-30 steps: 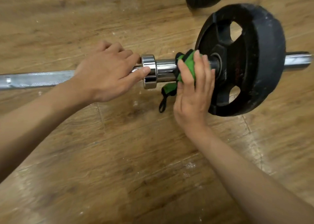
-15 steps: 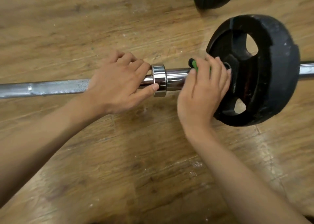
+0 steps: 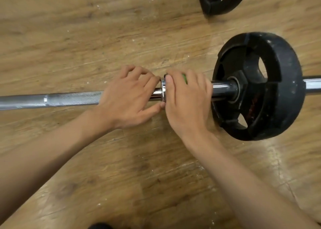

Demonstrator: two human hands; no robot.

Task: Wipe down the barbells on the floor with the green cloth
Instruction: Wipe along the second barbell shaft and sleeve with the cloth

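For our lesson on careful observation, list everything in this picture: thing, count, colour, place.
bar: one, silver, running left to right
collar: one, chrome, on the bar, middle of the picture
plate: one, black, on the bar at the right
second plate: one, black, top edge, cut off
cloth: one, green, on the bar right of the collar, mostly covered
floor: one, brown wood, beneath everything
left hand: one, grips the bar left of the collar
right hand: one, holds the cloth round the bar
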